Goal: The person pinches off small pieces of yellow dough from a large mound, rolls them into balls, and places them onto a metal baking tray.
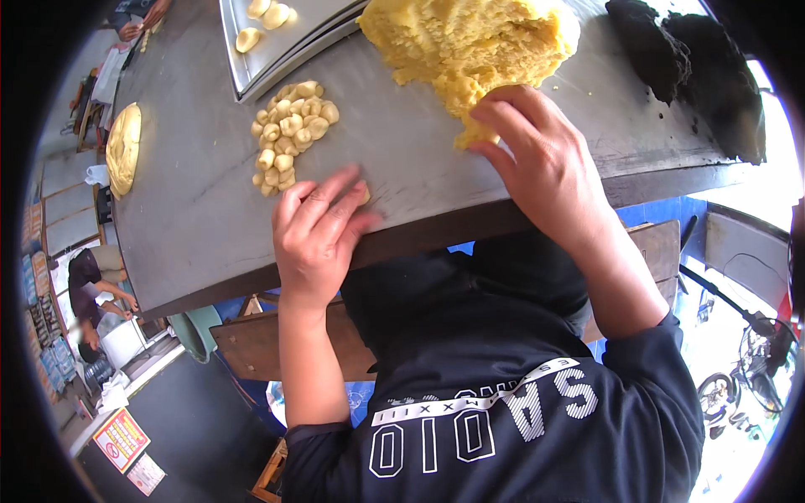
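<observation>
My right hand (pixel 541 159) pinches the narrow near end of a big, crumbly yellow mass of dough (pixel 478 42) on the grey table (pixel 402 134). To the left, my left hand (pixel 317 230) hovers low at the table's front edge, fingers apart and partly smeared by motion. A small dough piece (pixel 366 195) shows beside its fingertips; whether they touch it I cannot tell. Just beyond that hand lies a heap of small, pale dough balls (pixel 289 126).
A metal tray (pixel 241 71) with several larger dough pieces sits beyond the heap. Flattened yellow dough (pixel 124 151) lies at the table's left edge, a crumpled black plastic sheet (pixel 717 88) at the right. Another person (pixel 96 289) bends over at far left; someone's hands (pixel 142 21) work at the far corner.
</observation>
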Demonstrator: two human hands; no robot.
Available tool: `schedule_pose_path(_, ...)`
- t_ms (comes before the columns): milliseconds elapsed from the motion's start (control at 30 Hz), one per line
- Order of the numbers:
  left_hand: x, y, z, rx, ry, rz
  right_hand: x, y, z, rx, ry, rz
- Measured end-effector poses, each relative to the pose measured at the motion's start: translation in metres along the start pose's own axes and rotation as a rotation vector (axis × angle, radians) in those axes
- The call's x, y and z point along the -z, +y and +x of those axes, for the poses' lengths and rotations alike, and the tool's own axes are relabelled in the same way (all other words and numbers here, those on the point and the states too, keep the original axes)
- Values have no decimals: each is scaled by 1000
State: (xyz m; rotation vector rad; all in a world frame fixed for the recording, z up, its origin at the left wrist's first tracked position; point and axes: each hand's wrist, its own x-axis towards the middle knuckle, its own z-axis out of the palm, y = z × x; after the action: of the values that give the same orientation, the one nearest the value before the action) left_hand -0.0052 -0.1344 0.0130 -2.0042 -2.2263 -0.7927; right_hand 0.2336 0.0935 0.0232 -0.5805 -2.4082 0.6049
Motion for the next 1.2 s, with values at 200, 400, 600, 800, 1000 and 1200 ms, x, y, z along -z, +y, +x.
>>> schedule_pose_path(200, 30, 19, 30, 35, -346, 249, 0, 5, 2, 117, -53, -96)
schedule_pose_path(400, -47, 20, 122, -203, 442, 197, -2, -7, 11, 97, -175, -222)
schedule_pose_path(600, -71, 13, 109, -400, 343, 277, 6, -2, -10, -73, -94, -181)
schedule_pose_path(800, -68, 26, 101, -518, 356, 168, -1, 16, 0, 217, -66, -139)
schedule_pose_path(1000, -19, 4, 89, 349, 260, -411, 0, 4, 12, 75, -133, -276)
schedule_pose_path(1200, -3, 32, 3, 131, 115, 418, 17, 7, -10, -43, 13, -156)
